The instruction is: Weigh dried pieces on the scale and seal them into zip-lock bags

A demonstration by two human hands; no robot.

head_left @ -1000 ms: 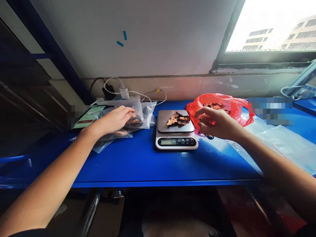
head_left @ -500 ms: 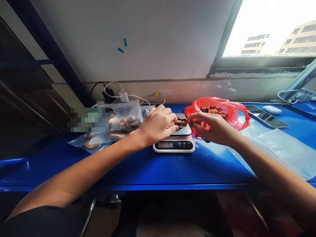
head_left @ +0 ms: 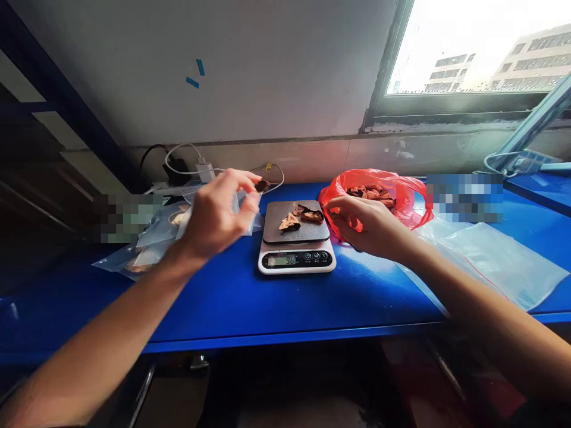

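My left hand (head_left: 220, 211) is raised left of the scale, its thumb and forefinger closed on a small dark dried slice (head_left: 262, 186). The white kitchen scale (head_left: 297, 261) has a grey platform, with a few curled brown dried slices (head_left: 307, 214) lying on it; its display appears to read 96, any decimal point unclear. My right hand (head_left: 368, 223) is at the near left edge of a red plastic bag (head_left: 413, 205), fingers curled together. Whatever is between those fingertips is too small to make out. Inside the open bag are many reddish-brown dried slices (head_left: 372, 194).
Clear bags (head_left: 154, 241) with dried pieces lie left on the blue table (head_left: 214, 309). Flat clear zip bags (head_left: 508, 261) are at the right. A white charger (head_left: 205, 172) and cables stand by the wall. Blurred patches hide things on both sides.
My left hand has lifted off the scale's platform and moved left with a dried slice, uncovering the slices there. My right hand stays by the red bag. The view has shifted slightly.
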